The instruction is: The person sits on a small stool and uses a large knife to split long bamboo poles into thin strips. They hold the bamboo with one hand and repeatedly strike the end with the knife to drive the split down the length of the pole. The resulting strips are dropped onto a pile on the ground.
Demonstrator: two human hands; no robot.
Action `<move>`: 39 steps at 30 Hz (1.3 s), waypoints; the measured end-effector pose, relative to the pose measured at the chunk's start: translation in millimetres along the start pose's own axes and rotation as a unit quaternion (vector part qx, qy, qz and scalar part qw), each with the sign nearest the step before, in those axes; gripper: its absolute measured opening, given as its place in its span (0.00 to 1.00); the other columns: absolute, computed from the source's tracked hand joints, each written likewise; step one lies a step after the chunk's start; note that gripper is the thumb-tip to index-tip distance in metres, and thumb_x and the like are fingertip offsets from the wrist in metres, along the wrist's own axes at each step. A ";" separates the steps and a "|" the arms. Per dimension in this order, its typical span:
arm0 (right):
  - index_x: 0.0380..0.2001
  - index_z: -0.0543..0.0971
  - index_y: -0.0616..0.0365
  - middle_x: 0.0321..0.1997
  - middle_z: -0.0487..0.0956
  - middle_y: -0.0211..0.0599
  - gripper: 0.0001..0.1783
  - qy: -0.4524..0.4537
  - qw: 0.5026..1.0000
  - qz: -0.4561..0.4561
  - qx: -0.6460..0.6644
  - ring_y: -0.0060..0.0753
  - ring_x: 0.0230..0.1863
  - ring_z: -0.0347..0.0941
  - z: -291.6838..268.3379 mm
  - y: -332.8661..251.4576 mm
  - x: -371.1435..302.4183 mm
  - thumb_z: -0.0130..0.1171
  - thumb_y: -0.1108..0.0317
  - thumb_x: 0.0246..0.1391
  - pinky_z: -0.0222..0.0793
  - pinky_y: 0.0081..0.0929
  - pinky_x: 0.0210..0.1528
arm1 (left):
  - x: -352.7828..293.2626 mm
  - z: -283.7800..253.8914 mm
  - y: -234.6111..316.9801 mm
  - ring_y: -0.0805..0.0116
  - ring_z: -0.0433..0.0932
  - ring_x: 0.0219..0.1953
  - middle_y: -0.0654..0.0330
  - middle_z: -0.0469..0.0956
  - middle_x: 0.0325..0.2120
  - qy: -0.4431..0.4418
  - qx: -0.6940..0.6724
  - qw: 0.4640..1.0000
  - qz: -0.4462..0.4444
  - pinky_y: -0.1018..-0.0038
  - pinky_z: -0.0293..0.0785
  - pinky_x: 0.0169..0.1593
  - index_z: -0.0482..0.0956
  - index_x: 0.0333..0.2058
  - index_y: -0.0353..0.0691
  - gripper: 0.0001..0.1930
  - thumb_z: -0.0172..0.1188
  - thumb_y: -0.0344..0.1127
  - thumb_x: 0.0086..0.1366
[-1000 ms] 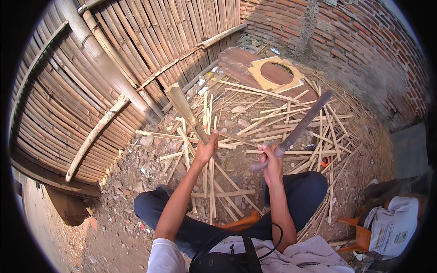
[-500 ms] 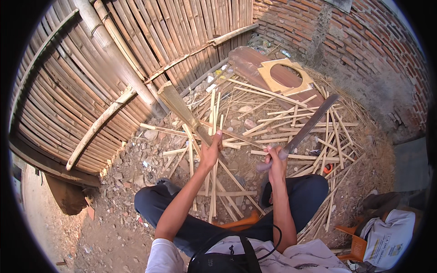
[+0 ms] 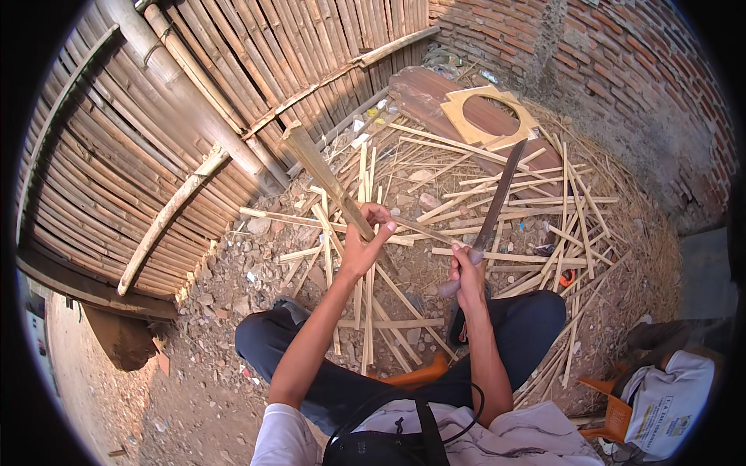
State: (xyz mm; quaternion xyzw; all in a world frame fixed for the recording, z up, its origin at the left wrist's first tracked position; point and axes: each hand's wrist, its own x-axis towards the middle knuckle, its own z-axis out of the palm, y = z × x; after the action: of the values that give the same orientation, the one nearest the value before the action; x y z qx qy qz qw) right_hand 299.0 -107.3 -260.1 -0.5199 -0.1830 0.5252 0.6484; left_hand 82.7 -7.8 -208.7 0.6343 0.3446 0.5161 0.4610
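Two hands, one knife, one bamboo piece. The left hand (image 3: 364,245) is closed round the lower part of the bamboo piece (image 3: 322,175), which slants up and left above the ground (image 3: 210,396); the right hand (image 3: 468,279) grips the knife (image 3: 499,198) by its handle, blade up and away. Strips (image 3: 509,256) cover the ground beyond the knees, too many and too crossed to count. Past them lie one brown board (image 3: 420,93) and, on it, one panel (image 3: 456,115) with a single round hole.

The left palm is hidden, and the right fingers cover part of the handle. A thin stick (image 3: 423,228) spans the gap between the hands; whether either touches it, I cannot tell. One orange object (image 3: 416,377) is partly hidden by the legs, and a white sack (image 3: 670,404) at lower right fades into the dark rim.

Since half a second ago, the blade has swung left and stands steeper, its tip nearer the panel; the left fingers have curled more, thumb apart.
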 end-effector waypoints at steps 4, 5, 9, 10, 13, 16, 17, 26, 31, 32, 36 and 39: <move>0.25 0.69 0.51 0.20 0.71 0.27 0.17 0.012 1.000 0.013 0.002 0.18 0.16 0.62 -2.0 11.4 -1.6 0.65 0.59 0.62 0.57 0.20 0.19 | 31.4 0.3 54.2 0.67 0.78 0.39 0.56 0.75 0.36 0.044 -0.127 0.984 0.112 0.67 0.74 0.49 0.65 0.53 0.37 0.24 0.64 0.42 0.66; 0.26 0.69 0.51 0.20 0.71 0.28 0.17 0.009 0.999 0.028 0.030 0.19 0.16 0.63 -2.7 16.3 -5.5 0.64 0.59 0.62 0.57 0.21 0.19 | 39.4 -3.0 64.8 0.66 0.78 0.39 0.56 0.75 0.36 0.050 -0.159 0.976 0.137 0.67 0.75 0.49 0.64 0.56 0.37 0.27 0.64 0.42 0.65; 0.28 0.69 0.51 0.21 0.72 0.30 0.14 -0.033 0.993 0.108 0.043 0.21 0.16 0.64 -3.1 57.3 -21.8 0.61 0.59 0.63 0.58 0.22 0.19 | 59.9 -22.2 94.7 0.73 0.72 0.30 0.62 0.70 0.27 0.042 -0.181 0.974 0.133 0.73 0.70 0.37 0.69 0.40 0.40 0.17 0.67 0.41 0.62; 0.28 0.68 0.51 0.21 0.72 0.29 0.14 -0.036 0.990 0.131 0.028 0.21 0.16 0.64 -3.5 69.9 -26.2 0.60 0.60 0.63 0.58 0.21 0.19 | 63.9 -27.4 96.5 0.75 0.70 0.28 0.64 0.68 0.25 0.020 -0.160 0.981 0.108 0.75 0.67 0.34 0.68 0.36 0.42 0.16 0.66 0.41 0.62; 0.27 0.66 0.49 0.21 0.71 0.28 0.14 -0.056 0.976 0.211 0.020 0.20 0.17 0.63 -3.5 113.6 -36.4 0.59 0.62 0.63 0.57 0.20 0.19 | 62.7 -18.5 111.7 0.82 0.60 0.20 0.71 0.62 0.18 0.026 -0.132 0.989 0.062 0.80 0.54 0.25 0.59 0.22 0.48 0.22 0.66 0.36 0.65; 0.28 0.69 0.50 0.21 0.71 0.27 0.11 -0.071 0.953 0.287 0.071 0.20 0.17 0.63 -9.0 157.6 -37.4 0.60 0.63 0.61 0.58 0.21 0.20 | 61.2 -4.3 114.8 0.83 0.57 0.17 0.73 0.59 0.15 0.093 -0.115 0.987 0.064 0.80 0.52 0.22 0.57 0.19 0.48 0.25 0.64 0.33 0.69; 0.28 0.70 0.50 0.21 0.71 0.26 0.11 -0.063 0.949 0.300 0.076 0.20 0.17 0.63 -9.6 171.2 -36.8 0.60 0.63 0.61 0.59 0.21 0.20 | 60.0 -1.0 115.5 0.83 0.57 0.17 0.73 0.59 0.14 0.101 -0.115 0.987 0.057 0.80 0.52 0.22 0.57 0.18 0.48 0.25 0.64 0.33 0.69; 0.27 0.72 0.53 0.17 0.68 0.23 0.12 -0.079 0.966 0.218 -0.116 0.19 0.16 0.64 -11.7 191.1 -40.8 0.61 0.62 0.61 0.59 0.21 0.19 | 49.5 11.1 125.8 0.84 0.56 0.16 0.73 0.60 0.12 0.130 -0.084 0.987 0.047 0.80 0.51 0.21 0.57 0.16 0.48 0.26 0.62 0.34 0.71; 0.23 0.73 0.53 0.16 0.68 0.23 0.16 -0.051 0.967 0.217 -0.126 0.19 0.15 0.64 -12.7 195.6 -40.5 0.62 0.60 0.61 0.59 0.21 0.20 | 48.0 15.4 132.1 0.84 0.56 0.16 0.73 0.60 0.13 0.115 -0.079 0.989 0.055 0.79 0.50 0.21 0.58 0.16 0.47 0.26 0.62 0.35 0.71; 0.22 0.73 0.52 0.16 0.68 0.23 0.16 -0.043 0.967 0.219 -0.121 0.19 0.15 0.64 -12.0 195.9 -40.9 0.62 0.60 0.61 0.58 0.21 0.20 | 49.7 14.3 128.4 0.84 0.56 0.16 0.73 0.60 0.13 0.113 -0.071 0.989 0.061 0.79 0.50 0.21 0.58 0.16 0.47 0.26 0.62 0.35 0.71; 0.20 0.72 0.51 0.16 0.69 0.23 0.17 -0.029 0.968 0.221 -0.114 0.18 0.15 0.64 -12.3 192.7 -40.1 0.61 0.60 0.61 0.56 0.22 0.20 | 54.2 7.1 115.7 0.85 0.56 0.17 0.74 0.60 0.12 0.130 -0.034 0.990 0.039 0.79 0.50 0.21 0.58 0.16 0.47 0.26 0.62 0.35 0.71; 0.20 0.72 0.51 0.16 0.70 0.23 0.17 -0.040 0.967 0.217 -0.126 0.18 0.15 0.64 -15.6 190.8 -40.0 0.61 0.60 0.61 0.56 0.21 0.20 | 49.5 9.4 127.9 0.85 0.55 0.17 0.75 0.59 0.12 0.134 -0.086 0.987 0.033 0.79 0.48 0.22 0.59 0.16 0.47 0.25 0.62 0.35 0.71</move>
State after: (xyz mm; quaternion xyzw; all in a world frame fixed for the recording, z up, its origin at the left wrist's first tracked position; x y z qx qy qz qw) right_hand 202.4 -167.3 -419.2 -0.6032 -0.1566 0.6462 0.4405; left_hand 98.2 -8.0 -72.2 0.5284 0.3364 0.6391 0.4463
